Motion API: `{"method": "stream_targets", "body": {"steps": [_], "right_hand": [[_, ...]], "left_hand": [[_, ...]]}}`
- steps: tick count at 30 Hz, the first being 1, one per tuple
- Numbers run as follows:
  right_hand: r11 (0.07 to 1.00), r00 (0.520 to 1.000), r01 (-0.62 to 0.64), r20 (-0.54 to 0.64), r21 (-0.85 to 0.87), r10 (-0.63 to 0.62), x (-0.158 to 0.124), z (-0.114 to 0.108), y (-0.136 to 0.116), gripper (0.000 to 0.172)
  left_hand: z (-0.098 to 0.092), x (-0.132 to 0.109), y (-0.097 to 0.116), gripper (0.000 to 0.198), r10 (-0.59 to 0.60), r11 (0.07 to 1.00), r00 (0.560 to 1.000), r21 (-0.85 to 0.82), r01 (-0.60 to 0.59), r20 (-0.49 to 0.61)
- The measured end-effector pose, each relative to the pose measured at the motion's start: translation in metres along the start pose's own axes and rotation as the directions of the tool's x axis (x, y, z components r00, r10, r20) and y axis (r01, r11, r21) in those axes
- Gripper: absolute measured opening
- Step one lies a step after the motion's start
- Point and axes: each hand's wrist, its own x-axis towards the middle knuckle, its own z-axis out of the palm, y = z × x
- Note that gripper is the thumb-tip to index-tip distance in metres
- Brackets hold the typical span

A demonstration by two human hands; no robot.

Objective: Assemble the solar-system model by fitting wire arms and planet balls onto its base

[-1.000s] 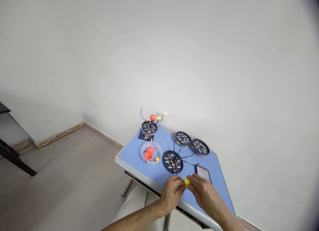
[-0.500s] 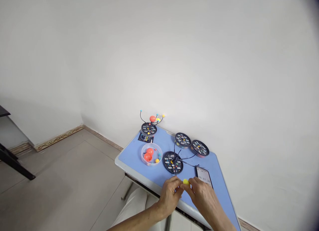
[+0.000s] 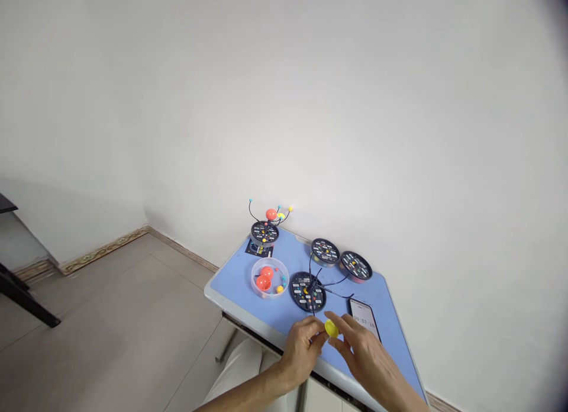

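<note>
Above the table's near edge, my left hand [image 3: 302, 347] is closed in a pinch on a small yellow round piece [image 3: 331, 328]. My right hand [image 3: 360, 341] lies just right of that piece, its thumb and forefinger spread on either side of it. Whether a fingertip still touches it I cannot tell. Directly beyond my hands is a black round base [image 3: 302, 299] with printed labels and several dark wire arms [image 3: 335, 293] fanning out from its middle. One arm reaches down towards my left fingers.
A clear round tub [image 3: 254, 285] holds red half-balls and small coloured balls. Behind it stands a planet model [image 3: 271, 214] on a black base. Two more round cases [image 3: 325, 251] sit at the back. A phone [image 3: 364, 317] showing a timer lies at right on the blue table [image 3: 235, 282].
My right thumb and forefinger have parted from their pinch around the yellow piece, showing more of its round face. My left hand keeps its pinch in nearly the same place.
</note>
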Motion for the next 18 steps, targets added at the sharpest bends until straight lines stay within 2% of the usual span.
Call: {"method": "stream_targets", "body": {"steps": [3,8,13,15,18], "right_hand": [[1.0,0.999,-0.006,0.037,0.008,0.006,0.004,-0.001,-0.008,0.023],[0.999,1.0,0.011,-0.003,0.05,-0.011,0.007,0.006,-0.003,0.015],[0.997,0.999,0.027,-0.029,0.068,-0.025,0.006,0.01,0.003,0.015],[0.998,0.999,0.018,-0.028,0.06,-0.016,0.005,0.011,0.005,0.018],[1.0,1.0,-0.002,-0.031,0.026,0.003,0.004,0.015,0.008,0.033]], "left_hand": [[0.0,0.0,-0.003,0.034,0.005,1.0,1.0,-0.013,-0.005,0.001],[0.001,0.001,-0.002,0.032,0.028,1.0,0.999,-0.012,-0.028,-0.015],[0.001,-0.002,-0.002,0.026,-0.017,1.0,1.0,-0.017,0.017,-0.011],[0.0,-0.002,-0.002,0.022,-0.024,0.999,1.0,-0.027,0.024,-0.002],[0.0,-0.002,-0.002,0.021,-0.01,0.999,1.0,-0.04,0.01,0.004]]}}
